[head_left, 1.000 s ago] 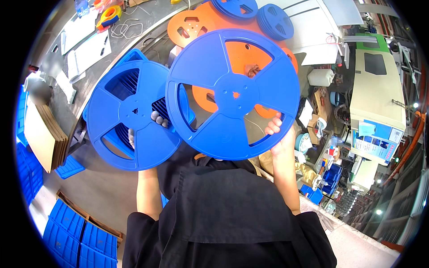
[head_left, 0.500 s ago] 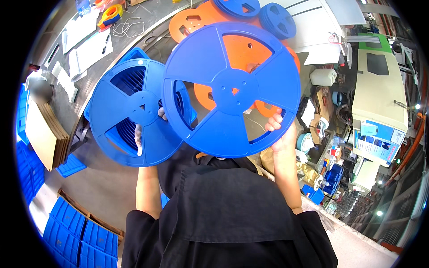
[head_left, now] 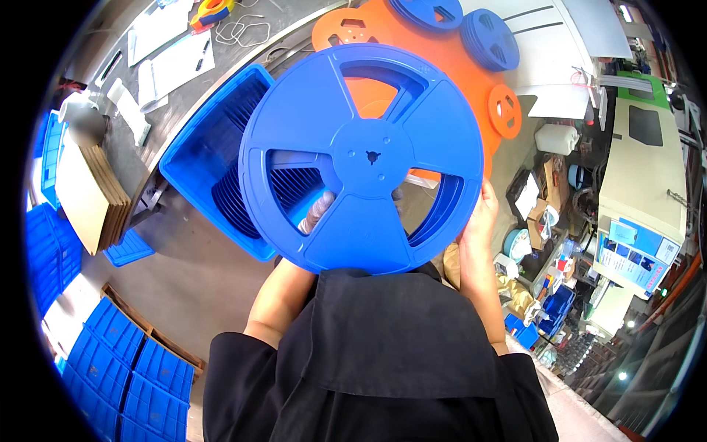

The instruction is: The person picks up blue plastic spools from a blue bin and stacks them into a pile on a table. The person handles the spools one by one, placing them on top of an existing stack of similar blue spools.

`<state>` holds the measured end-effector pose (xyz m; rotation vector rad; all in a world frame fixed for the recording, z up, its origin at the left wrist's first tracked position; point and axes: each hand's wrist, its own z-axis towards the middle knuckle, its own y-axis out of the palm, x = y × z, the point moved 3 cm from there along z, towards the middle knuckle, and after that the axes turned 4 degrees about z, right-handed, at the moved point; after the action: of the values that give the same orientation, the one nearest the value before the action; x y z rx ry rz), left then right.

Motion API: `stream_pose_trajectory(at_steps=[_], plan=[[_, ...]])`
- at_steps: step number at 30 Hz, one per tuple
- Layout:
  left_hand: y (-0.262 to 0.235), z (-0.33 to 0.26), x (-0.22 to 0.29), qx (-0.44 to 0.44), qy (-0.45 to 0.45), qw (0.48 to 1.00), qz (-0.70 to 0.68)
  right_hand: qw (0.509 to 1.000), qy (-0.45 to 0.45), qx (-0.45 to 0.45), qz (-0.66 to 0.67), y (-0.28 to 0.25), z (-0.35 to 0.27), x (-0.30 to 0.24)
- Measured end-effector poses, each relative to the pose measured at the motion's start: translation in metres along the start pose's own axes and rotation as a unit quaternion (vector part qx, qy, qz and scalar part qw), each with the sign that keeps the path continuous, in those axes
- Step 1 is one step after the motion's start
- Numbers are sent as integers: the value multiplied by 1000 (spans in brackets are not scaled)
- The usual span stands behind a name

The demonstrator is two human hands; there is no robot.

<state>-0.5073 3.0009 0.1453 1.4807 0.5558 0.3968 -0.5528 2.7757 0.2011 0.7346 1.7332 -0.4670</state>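
Note:
Two large blue plastic reels [head_left: 370, 157] face me one over the other; edges of the rear one show through the front one's windows. My right hand [head_left: 479, 214] grips their right rim, its fingers partly hidden behind it. Behind the front reel is my left hand [head_left: 317, 211], with grey-covered fingers seen through the lower left window, holding the rear reel. Most of that hand is hidden. To the left, a blue bin [head_left: 199, 132] holds a row of several similar reels [head_left: 239, 210] standing on edge.
Beyond the reels, an orange lobed stand [head_left: 434, 55] carries smaller blue reels [head_left: 490, 40]. A dark desk [head_left: 254, 62] with papers and a cable lies far left. Stacked blue crates [head_left: 110, 342] stand lower left. A beige machine [head_left: 637, 173] is at right.
The left reel has moved right and in behind the other, so both now overlap. This uncovers the blue bin. My left hand has gone right with its reel.

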Motion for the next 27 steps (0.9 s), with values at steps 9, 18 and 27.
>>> stream_pose_trajectory(at_steps=[9, 18, 27], plan=[[25, 4, -2, 46, 14, 999, 19, 936, -209, 44, -278, 22, 27, -71], [18, 12, -14, 69, 0, 996, 54, 607, -368, -532, -462, 152, -65, -11], [12, 7, -9, 48, 11, 997, 60, 685, -338, -193, -616, 51, 74, -44]])
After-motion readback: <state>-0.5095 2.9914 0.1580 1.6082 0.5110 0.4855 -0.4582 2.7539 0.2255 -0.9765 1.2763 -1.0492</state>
